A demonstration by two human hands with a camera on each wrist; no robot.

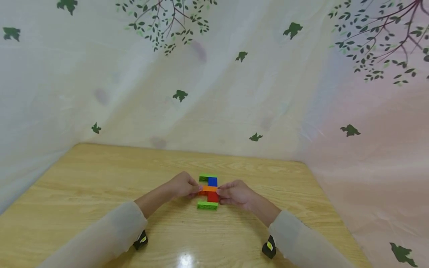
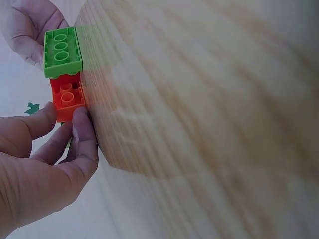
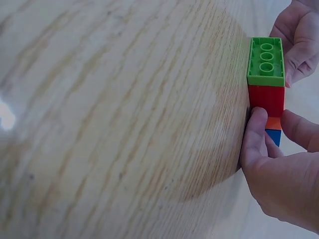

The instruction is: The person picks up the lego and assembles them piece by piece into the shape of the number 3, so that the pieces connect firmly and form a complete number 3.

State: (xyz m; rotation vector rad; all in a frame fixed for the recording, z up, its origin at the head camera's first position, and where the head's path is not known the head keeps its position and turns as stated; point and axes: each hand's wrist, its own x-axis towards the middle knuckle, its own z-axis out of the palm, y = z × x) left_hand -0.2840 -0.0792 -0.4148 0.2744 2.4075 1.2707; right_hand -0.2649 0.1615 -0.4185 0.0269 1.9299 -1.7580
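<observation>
A joined row of toy building bricks lies on the wooden table between both hands. Its near end is a green brick (image 1: 207, 205) on its side, the hollow underside showing tubes in both wrist views. Behind it come a red brick (image 3: 266, 99), an orange brick (image 1: 210, 188), a blue brick (image 1: 212, 181) and a far green brick (image 1: 203, 178). My left hand (image 1: 182, 185) pinches the orange brick's left end between thumb and fingers. From the other side, my right hand (image 1: 238, 193) grips the row at the orange brick, fingertips overlapping the red one.
The wooden table (image 1: 83, 193) stretches out on all sides of the bricks. At its back and right hangs a pale cloth (image 1: 214, 111) printed with leaves and branches. Dark devices with yellow marks (image 1: 269, 246) sit at both wrists beneath the light sleeves.
</observation>
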